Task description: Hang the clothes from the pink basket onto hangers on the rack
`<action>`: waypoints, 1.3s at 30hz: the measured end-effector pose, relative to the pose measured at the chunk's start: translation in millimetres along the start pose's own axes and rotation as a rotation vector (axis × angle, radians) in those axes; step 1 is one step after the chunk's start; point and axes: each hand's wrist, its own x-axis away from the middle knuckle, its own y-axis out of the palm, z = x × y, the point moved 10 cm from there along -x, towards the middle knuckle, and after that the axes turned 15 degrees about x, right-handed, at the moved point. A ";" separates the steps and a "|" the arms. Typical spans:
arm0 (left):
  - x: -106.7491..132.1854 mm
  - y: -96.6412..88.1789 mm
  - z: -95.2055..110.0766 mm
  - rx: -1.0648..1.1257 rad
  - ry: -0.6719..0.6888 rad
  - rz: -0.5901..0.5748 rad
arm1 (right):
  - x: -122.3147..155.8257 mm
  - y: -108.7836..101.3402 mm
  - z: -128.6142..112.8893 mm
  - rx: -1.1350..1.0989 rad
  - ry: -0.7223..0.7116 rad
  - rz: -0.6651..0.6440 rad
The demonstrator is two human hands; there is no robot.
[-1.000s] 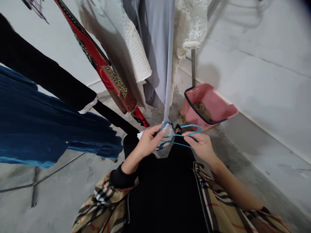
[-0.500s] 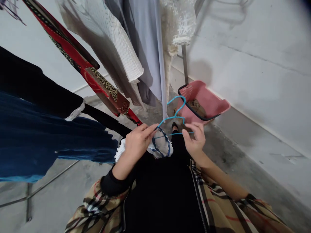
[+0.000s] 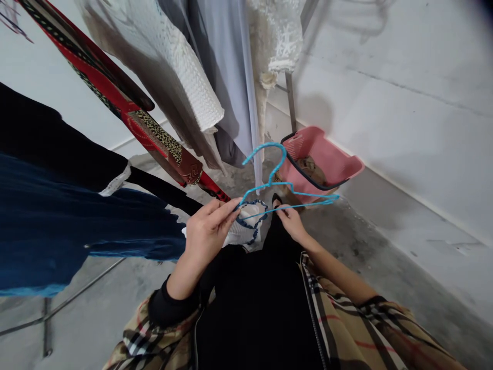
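In the head view, my left hand [image 3: 210,223] pinches the left shoulder of a light blue clothes hanger [image 3: 287,183]. Its hook points up and to the left, and its right end sticks out free. A white garment with dark blue wavy trim [image 3: 246,234] hangs by my left hand, around the hanger's left part. My right hand [image 3: 291,222] is below the hanger's lower bar, fingers curled together close to it and just right of the garment. What those fingers hold, if anything, is too small to make out.
A pink basket [image 3: 339,162] with a black handle and brownish contents stands against the wall. Light-coloured clothes [image 3: 231,72] hang ahead. Red patterned clothing [image 3: 150,133] and a dark blue garment [image 3: 84,226] hang at left. A metal rack leg [image 3: 87,288] lies low left.
The hanger has turned more into view, and its right end is now uncovered. My right hand has moved left and down from that end towards the garment. My left hand has shifted slightly left.
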 end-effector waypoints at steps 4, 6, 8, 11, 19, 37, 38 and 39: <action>0.7 -3.5 -5.0 0.080 -0.006 0.008 | -6.9 -10.2 -11.7 -0.080 -0.044 0.019; -0.3 3.1 -0.3 0.086 0.005 -0.025 | -10.0 -0.3 -25.6 -0.085 -0.099 -0.028; -1.0 8.7 6.5 0.078 0.028 -0.051 | -12.4 15.9 -37.4 -0.097 -0.132 -0.109; 0.3 7.1 8.3 0.087 0.042 -0.055 | -14.5 32.0 -41.8 -0.148 -0.101 -0.209; 16.0 -26.0 -32.4 0.112 -0.020 -0.016 | -15.7 -22.0 -18.6 -0.365 0.093 -0.141; 35.6 -26.2 -64.5 -0.219 -0.074 0.040 | 0.3 -128.1 -99.0 -0.035 -0.237 -0.041; 35.5 -28.4 -67.5 -0.161 -0.096 0.075 | 6.5 -124.4 -111.7 0.038 -0.324 -0.143; 35.1 -29.8 -70.0 -0.090 -0.114 0.102 | 11.7 -126.0 -121.7 0.098 -0.392 -0.181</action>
